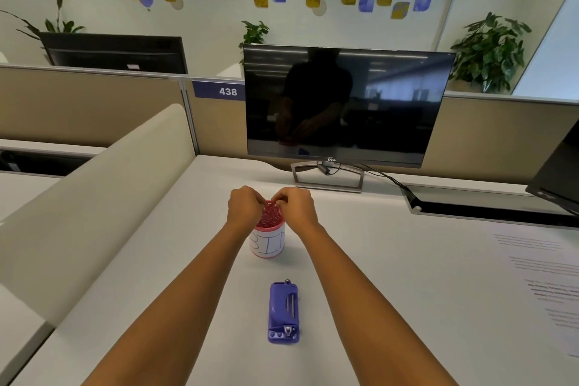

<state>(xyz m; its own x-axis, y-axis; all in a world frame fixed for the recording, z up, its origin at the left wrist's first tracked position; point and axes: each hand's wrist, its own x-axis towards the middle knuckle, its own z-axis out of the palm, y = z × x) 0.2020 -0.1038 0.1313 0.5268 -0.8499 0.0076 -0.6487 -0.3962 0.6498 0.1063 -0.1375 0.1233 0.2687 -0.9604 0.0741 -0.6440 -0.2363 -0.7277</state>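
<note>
Your left hand point(244, 208) and right hand point(297, 208) meet over the mouth of the red mesh cup point(268, 244), fingers curled and fingertips pinched at its far rim. You cannot tell whether they grasp the rim or something small. The cup, labelled "BIN", stands upright on the counter point(391, 260) directly under both hands. A purple hole punch point(283, 312) lies between your forearms, nearer you. A monitor point(344, 106) stands beyond the hands.

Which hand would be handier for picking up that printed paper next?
Probably the right hand. The paper lies far to the right, on that hand's side. The left hand would have to cross over the cup.
</note>
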